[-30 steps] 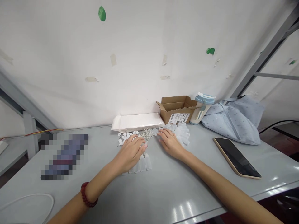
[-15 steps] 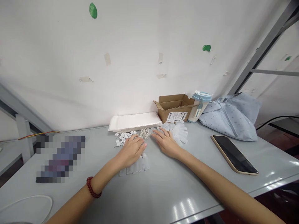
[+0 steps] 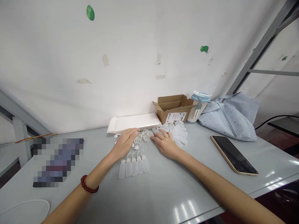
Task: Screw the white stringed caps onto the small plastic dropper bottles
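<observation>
My left hand [image 3: 126,142] is over the small white caps [image 3: 136,147], its fingers stretched out and its palm down. It hides most of the caps. Beside its fingertips lies a heap of thin white cord loops [image 3: 144,135]. My right hand [image 3: 166,145] rests with fingers apart at the near left side of a pile of translucent flat plastic bottles [image 3: 179,134], its fingertips on or close to them. In front of both hands, several matching bottles [image 3: 134,166] lie side by side in a row, with cords at their necks.
Against the wall are a white padded stack [image 3: 135,122], an open cardboard box [image 3: 175,109], a blue-lidded cup [image 3: 197,107] and a light blue cloth bag [image 3: 230,116]. A phone [image 3: 233,154] lies at right. At left are a blurred dark item [image 3: 59,161] and a white cable [image 3: 28,200].
My left hand has moved left and back from above the bottle row, uncovering the bottles' necks and cords and covering the caps. My right hand has stayed nearly in place.
</observation>
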Tool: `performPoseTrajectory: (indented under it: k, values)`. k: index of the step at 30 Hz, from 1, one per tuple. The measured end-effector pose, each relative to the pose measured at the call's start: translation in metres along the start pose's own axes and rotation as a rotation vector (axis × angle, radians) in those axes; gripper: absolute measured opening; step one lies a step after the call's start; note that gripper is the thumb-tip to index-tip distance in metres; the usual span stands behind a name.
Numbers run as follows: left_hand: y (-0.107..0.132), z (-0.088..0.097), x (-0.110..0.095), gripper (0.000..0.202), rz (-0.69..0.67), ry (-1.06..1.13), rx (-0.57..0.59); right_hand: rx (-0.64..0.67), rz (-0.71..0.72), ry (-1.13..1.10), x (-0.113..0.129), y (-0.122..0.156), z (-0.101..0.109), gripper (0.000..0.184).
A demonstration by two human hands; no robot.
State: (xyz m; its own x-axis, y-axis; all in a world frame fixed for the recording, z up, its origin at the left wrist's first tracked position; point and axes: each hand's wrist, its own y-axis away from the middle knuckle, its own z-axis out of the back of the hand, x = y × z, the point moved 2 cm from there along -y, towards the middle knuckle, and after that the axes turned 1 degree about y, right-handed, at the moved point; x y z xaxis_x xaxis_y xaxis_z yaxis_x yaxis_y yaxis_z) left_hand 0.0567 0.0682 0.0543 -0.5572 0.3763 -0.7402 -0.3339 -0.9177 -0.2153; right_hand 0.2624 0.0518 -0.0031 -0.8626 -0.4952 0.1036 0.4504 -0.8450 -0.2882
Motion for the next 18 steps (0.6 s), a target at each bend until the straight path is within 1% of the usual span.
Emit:
performPoseTrajectory:
  k: [4,8,10,13,16,18]
  values:
    - [0.001,0.002,0.000,0.041,0.000,0.022,-0.010,-0.015,0.001,-0.004,0.001,0.000,0.003,0.035]
    - [0.000,0.005,0.000,0.044,0.033,0.025,-0.018,-0.047,0.003,-0.009,0.001,0.000,0.006,0.033]
    - [-0.001,0.007,-0.001,0.045,0.037,0.025,-0.031,-0.095,0.018,0.002,0.001,0.001,0.008,0.033]
    - [-0.004,0.012,-0.003,0.045,0.021,0.020,-0.053,-0.201,0.057,0.038,0.001,0.003,0.012,0.030]
    - [-0.008,0.018,-0.005,0.043,-0.019,0.001,-0.077,-0.318,0.089,0.057,0.001,0.005,0.019,0.024]
    - [-0.010,0.020,-0.008,0.041,-0.063,-0.036,-0.063,-0.375,0.097,0.019,0.002,0.007,0.025,0.019]
